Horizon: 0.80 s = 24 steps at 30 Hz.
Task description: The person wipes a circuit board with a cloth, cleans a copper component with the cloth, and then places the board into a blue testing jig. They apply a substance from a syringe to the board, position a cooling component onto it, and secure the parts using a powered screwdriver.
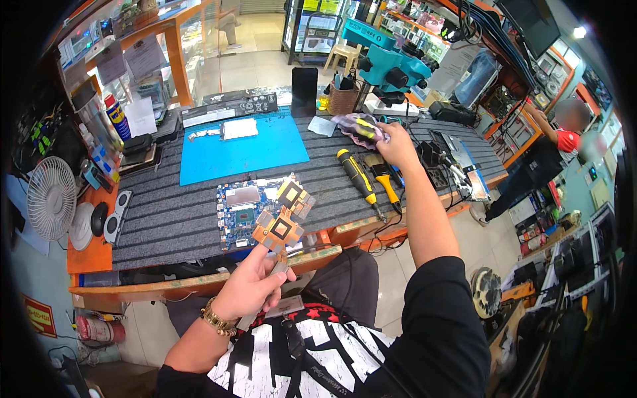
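Observation:
My left hand (255, 286) grips the flat strip of a copper heatsink (269, 237), whose square plates stand at the near right part of a blue circuit board (229, 211); whether they touch it is unclear. My right hand (397, 144) reaches across the bench, fingers closed on a crumpled purple cloth (352, 129) with a yellow object on it. Below that hand lie a black-and-yellow screwdriver (357, 174) and a yellow-handled brush (383, 182).
A blue mat (239, 159) holds small metal parts, with a black phone (304, 93) behind. A teal microscope (385, 63) stands at back right, cables (451, 166) lie rightward, and a fan (46, 199) is far left. Another person (531, 166) stands at the right.

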Available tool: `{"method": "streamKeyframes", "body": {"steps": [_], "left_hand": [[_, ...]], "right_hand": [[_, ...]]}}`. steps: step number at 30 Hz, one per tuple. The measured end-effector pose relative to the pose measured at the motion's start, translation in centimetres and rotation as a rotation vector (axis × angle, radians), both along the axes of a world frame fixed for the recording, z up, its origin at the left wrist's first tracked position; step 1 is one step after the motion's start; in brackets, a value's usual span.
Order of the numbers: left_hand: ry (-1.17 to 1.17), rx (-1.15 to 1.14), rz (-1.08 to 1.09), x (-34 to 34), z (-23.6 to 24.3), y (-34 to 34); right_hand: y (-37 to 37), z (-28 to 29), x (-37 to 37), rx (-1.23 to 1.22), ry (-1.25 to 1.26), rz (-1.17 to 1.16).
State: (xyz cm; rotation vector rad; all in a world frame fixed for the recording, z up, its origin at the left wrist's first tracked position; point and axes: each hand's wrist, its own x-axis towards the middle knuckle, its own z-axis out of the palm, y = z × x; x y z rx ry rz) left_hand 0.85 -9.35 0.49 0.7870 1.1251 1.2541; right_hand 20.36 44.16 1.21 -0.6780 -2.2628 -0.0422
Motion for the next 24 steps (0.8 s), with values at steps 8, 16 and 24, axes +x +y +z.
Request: {"method": "streamKeyframes", "body": {"steps": [8, 16, 24], "left_hand": [[0.001, -0.023, -0.034, -0.5, -1.0, 0.6], [0.003, -0.087, 0.012, -0.3, 0.1, 0.7], [0.026, -0.069, -0.026, -0.2, 0.4, 1.9]], "right_hand": [[6.0, 0.4, 1.0, -0.187, -0.162, -0.549], [10.8, -1.1, -1.1, -0.458, -0.520, -0.735], [4.6, 1.7, 1.5, -0.892, 0.162, -0.230]]}}
